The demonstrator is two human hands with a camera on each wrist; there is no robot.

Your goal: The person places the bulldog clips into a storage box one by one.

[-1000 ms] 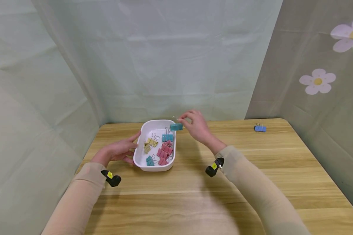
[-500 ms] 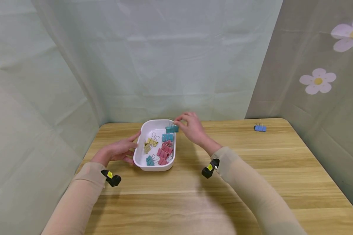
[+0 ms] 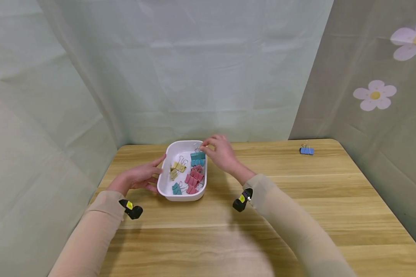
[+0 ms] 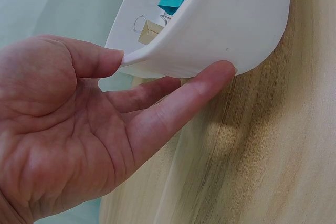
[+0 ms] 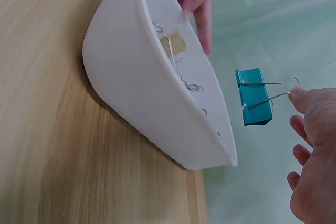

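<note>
A white oval tray (image 3: 170, 154) (image 4: 226, 19) (image 5: 136, 98) stands on the wooden table and holds several yellow, pink and teal binder clips (image 3: 193, 177). My right hand (image 3: 219, 151) (image 5: 315, 150) pinches the wire handle of a teal binder clip (image 3: 197, 156) (image 5: 254, 98) just above the tray's far right part. My left hand (image 3: 141, 177) (image 4: 89, 129) rests against the tray's left wall, thumb on the rim and straight fingers along the side.
A lone blue binder clip (image 3: 306, 151) lies at the table's far right corner. Pale fabric walls close in the back and both sides. The wooden tabletop (image 3: 263, 231) stretches toward me.
My right hand has carried the teal clip leftward and down, from past the tray's right rim to above the tray's inside. The left hand has stayed on the tray.
</note>
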